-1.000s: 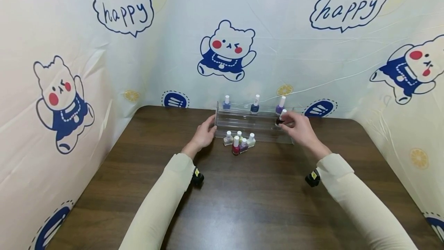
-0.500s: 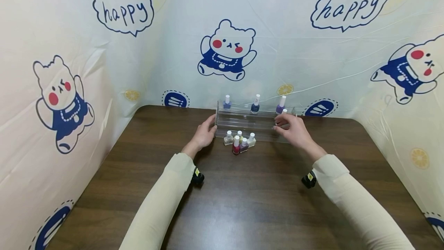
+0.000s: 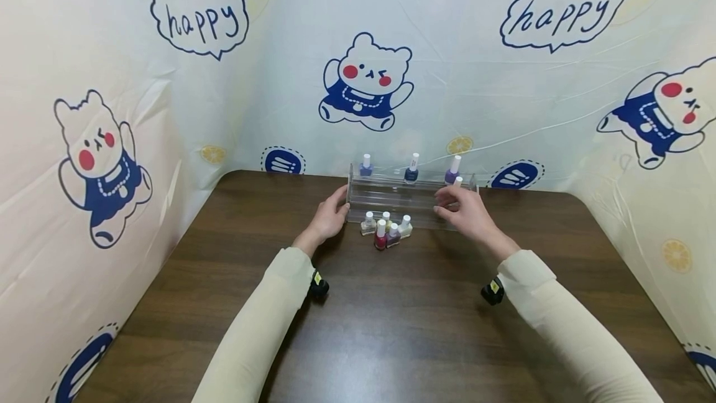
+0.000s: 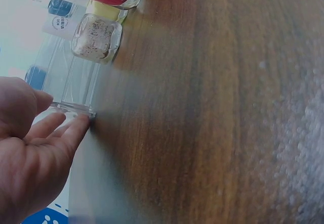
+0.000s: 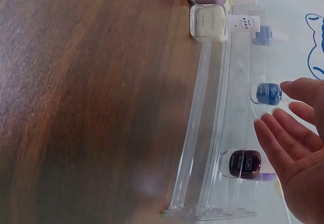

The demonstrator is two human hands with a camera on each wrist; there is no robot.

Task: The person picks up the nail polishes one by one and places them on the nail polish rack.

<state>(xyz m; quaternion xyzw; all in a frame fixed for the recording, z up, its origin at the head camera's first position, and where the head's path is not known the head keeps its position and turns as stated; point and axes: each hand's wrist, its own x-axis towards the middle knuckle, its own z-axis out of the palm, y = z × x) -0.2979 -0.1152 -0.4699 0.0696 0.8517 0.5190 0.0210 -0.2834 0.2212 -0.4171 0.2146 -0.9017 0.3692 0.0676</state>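
My left hand (image 3: 326, 216) touches the left end of a clear acrylic tiered rack (image 3: 391, 199) with its fingertips, fingers fairly straight. Over the rack's right part, my right hand (image 3: 468, 213) is spread loosely and holds nothing. Beside its fingers in the right wrist view, a dark brownish-red nail polish bottle (image 5: 245, 164) stands on a tier; the hand mostly hides it in the head view. Along the top tier stand a light blue polish (image 3: 366, 167), a dark blue polish (image 3: 411, 170) and a purple polish (image 3: 452, 173), all white-capped.
Several nail polishes cluster on the wooden table (image 3: 380, 316) before the rack's left half: a red one (image 3: 381, 238), a mauve one (image 3: 393, 237), a pale one (image 3: 405, 227), a glittery one (image 4: 95, 38) and a yellowish one. Printed cloth (image 3: 475, 67) surrounds the table's back and sides.
My right hand has let go of the dark polish on the rack's right side and moved slightly left and toward me. The left hand stays in place.
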